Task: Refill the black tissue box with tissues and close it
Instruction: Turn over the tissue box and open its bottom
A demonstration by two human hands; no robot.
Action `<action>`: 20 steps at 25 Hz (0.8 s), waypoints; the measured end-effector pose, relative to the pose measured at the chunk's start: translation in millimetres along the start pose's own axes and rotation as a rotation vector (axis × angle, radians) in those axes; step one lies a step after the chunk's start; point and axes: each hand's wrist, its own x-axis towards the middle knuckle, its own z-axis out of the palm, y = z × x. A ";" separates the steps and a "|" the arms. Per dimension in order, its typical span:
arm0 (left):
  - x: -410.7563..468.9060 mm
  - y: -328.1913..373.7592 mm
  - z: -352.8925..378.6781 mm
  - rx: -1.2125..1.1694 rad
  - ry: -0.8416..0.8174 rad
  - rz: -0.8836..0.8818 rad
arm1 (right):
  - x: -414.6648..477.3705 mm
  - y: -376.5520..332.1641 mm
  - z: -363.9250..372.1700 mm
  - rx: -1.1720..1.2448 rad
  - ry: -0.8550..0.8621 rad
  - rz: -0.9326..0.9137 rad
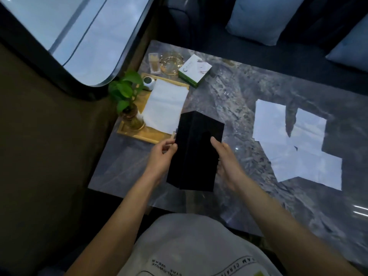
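The black tissue box (196, 152) is held above the near left part of the marble table (249, 108), tilted with one long face toward me. My left hand (161, 158) grips its left edge with fingers curled. My right hand (227, 162) holds the right side, with the thumb lying on the front face. A white stack of tissues (165, 105) lies on the wooden tray (139, 134) just behind the box. Whether the box is open cannot be told from here.
A small potted plant (127, 102) stands on the tray's left end. A white-and-green carton (194, 70), a glass dish (170, 63) and a small jar stand at the far left. Bright window reflections (294, 142) lie on the table's right half. Cushions line the sofa behind.
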 end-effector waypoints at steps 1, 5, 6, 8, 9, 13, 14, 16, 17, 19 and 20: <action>-0.8 5.4 14.9 -0.019 -0.019 0.020 | -0.4 -2.5 -12.2 0.007 0.027 -0.025; -9.1 17.5 84.8 0.004 -0.088 0.014 | -4.8 -9.8 -70.8 -0.023 0.122 -0.125; -12.7 20.2 103.2 -0.006 -0.108 -0.009 | -6.9 -11.4 -86.9 -0.045 0.151 -0.158; -18.6 22.8 125.4 -0.046 -0.128 -0.047 | -9.4 -14.2 -105.7 -0.131 0.211 -0.208; -21.9 23.9 137.4 -0.055 -0.138 -0.053 | -10.2 -15.3 -116.7 -0.199 0.240 -0.211; -33.7 27.3 175.3 -0.056 -0.128 -0.054 | -4.8 -16.7 -154.2 -0.467 0.237 -0.066; -35.0 27.2 179.7 -0.052 -0.119 -0.058 | -3.3 -16.3 -159.6 -0.458 0.214 -0.057; -37.4 26.9 181.9 -0.091 -0.131 -0.079 | -2.2 -16.6 -164.9 -0.393 0.187 -0.083; -38.0 26.4 181.2 -0.128 -0.152 -0.100 | -2.0 -15.8 -166.4 -0.335 0.174 -0.097; -37.2 25.7 175.6 -0.200 -0.191 -0.131 | -2.6 -13.2 -167.3 -0.179 0.145 -0.126; -34.9 25.9 173.4 -0.217 -0.210 -0.141 | -2.8 -12.1 -166.7 -0.105 0.132 -0.122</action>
